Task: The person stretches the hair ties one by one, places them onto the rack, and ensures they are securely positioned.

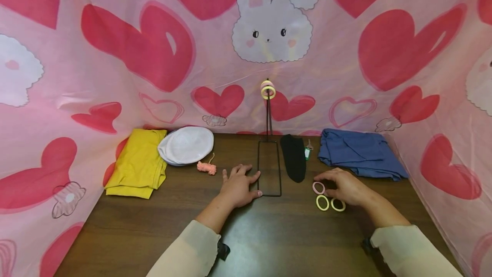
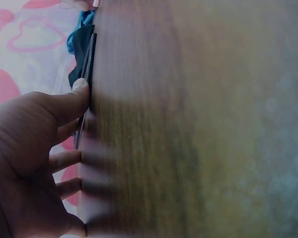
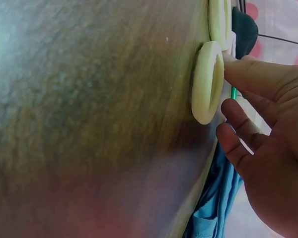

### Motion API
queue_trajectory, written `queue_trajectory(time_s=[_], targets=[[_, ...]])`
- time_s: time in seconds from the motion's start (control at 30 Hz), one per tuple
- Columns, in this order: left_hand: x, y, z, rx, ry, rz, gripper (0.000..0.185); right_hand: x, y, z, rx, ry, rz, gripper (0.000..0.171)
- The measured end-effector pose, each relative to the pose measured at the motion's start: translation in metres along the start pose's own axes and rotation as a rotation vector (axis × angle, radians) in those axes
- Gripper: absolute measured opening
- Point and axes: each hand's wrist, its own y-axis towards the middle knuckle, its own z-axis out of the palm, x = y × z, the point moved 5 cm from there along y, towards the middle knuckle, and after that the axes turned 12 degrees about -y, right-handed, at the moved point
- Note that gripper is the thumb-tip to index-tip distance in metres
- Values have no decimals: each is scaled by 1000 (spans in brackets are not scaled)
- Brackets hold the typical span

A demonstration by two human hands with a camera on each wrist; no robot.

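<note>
Seemingly the work is part done: in the head view, yellow and pink hung rings (image 1: pixel 268 98) sit at the top of a black wire stand (image 1: pixel 267 114), at 12 o'clock from its base, while 1 pink ring (image 1: pixel 313 188) and 2 yellow rings (image 1: pixel 317 202) on the table (image 1: pixel 269 238), at 4 o'clock, look left to handle. In the left wrist view, the left hand (image 2: pixel 30 156) lies at 8 o'clock, fingers spread wide, thumb touching the stand. In the right wrist view, the right hand (image 3: pixel 288 144) is at 3 o'clock, fingers loosely bent; whether it pinches the pink ring I cannot tell.
</note>
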Motion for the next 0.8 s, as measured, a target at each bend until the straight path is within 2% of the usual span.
queue_trajectory(time_s=[0.3,0.57,0.8], targets=[[1,1,1,-3,-3,4,69,-1,3,1,-17,-24,4,30],[1,0,2,-3,-5,3,69,5,6,-4,-144,-25,-28,21],[2,2,2,-8,-3,8,69,17,10,-15,-227,-15,-54,21]])
